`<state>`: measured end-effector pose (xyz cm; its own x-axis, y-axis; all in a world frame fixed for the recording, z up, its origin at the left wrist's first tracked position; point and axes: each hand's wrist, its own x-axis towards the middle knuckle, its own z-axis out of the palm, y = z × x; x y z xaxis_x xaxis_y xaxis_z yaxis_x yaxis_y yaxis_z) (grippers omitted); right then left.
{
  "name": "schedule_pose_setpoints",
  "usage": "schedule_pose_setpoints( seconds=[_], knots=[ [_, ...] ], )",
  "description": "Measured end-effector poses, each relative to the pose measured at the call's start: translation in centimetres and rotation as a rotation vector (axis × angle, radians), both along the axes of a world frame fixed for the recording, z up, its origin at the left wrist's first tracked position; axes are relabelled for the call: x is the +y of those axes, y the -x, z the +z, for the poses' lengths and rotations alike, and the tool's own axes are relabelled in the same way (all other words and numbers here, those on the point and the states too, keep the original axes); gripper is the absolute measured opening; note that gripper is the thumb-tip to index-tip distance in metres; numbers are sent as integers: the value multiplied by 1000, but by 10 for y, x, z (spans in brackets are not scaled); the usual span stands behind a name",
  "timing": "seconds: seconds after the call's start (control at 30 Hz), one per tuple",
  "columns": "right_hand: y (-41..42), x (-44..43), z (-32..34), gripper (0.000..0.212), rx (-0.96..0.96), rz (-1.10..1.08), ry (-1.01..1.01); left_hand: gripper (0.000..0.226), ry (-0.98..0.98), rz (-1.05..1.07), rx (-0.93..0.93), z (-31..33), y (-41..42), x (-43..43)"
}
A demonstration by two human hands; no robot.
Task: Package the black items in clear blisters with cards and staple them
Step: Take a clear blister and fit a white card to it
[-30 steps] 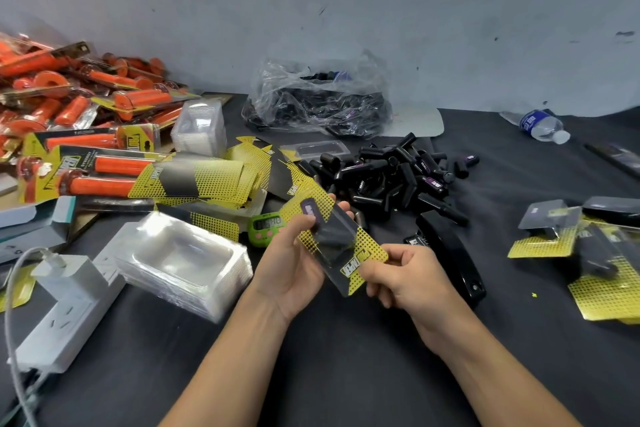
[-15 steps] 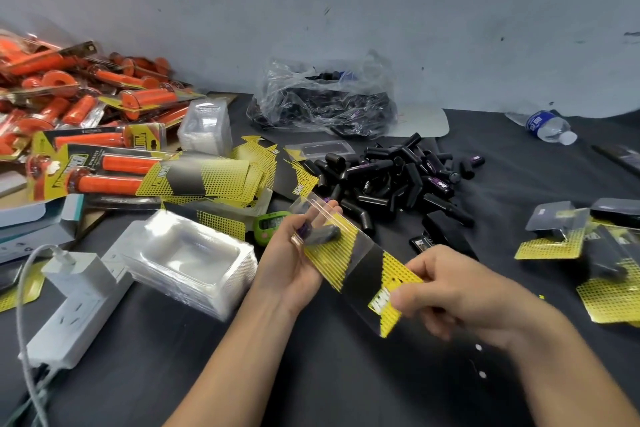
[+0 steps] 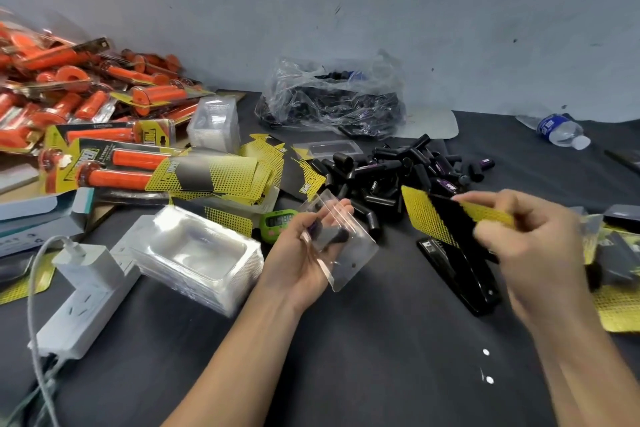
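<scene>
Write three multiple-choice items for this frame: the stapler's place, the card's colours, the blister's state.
1. Where is the stapler? A. on a shelf B. on the floor C. on the table by the right hand
2. What colours is the card in that hand? A. yellow and black B. orange and white C. plain green
3. What state is the blister in the left hand? A. empty B. holds a black item, card not in it C. stapled shut
Answers: 1 C: it lies flat beside that hand. 2 A: yellow dots, black band. 3 B: the item shows through the plastic; the card is apart.
</scene>
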<state>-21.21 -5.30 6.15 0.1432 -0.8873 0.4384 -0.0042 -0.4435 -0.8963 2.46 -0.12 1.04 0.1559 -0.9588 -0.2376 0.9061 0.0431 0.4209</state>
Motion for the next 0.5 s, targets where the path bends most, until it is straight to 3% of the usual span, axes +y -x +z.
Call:
schedule_pose_setpoints(
  seconds=[0.07, 0.1, 0.17, 0.23, 0.27, 0.3, 0.4, 0.5],
  knots=[
    [-12, 7, -7, 16, 437, -18, 255, 50, 1, -16, -31, 2, 0, 2],
    [-19, 12, -10, 11, 665, 67, 278, 49, 0, -14, -51, 2, 0, 2],
    [-31, 22, -16, 29, 1035, 339, 79, 48, 4, 0, -82, 2, 0, 3],
    [-37, 24, -21, 45, 1065, 557, -178, 47, 18, -1, -91, 0, -2, 3],
    [-38, 22, -24, 39, 973, 563, -194, 46, 34, -7, -81, -2, -3, 2],
    [-37, 19, -25, 34, 887, 514, -134, 45, 54, -12, -63, -3, -4, 2],
    [-39, 14, -26, 81, 925, 497, 172, 43, 94, -17, -35, -4, -6, 1],
    [-40, 16, -30, 96, 1140, 662, 97, 38, 112, -21, -13, -5, -7, 3]
  ],
)
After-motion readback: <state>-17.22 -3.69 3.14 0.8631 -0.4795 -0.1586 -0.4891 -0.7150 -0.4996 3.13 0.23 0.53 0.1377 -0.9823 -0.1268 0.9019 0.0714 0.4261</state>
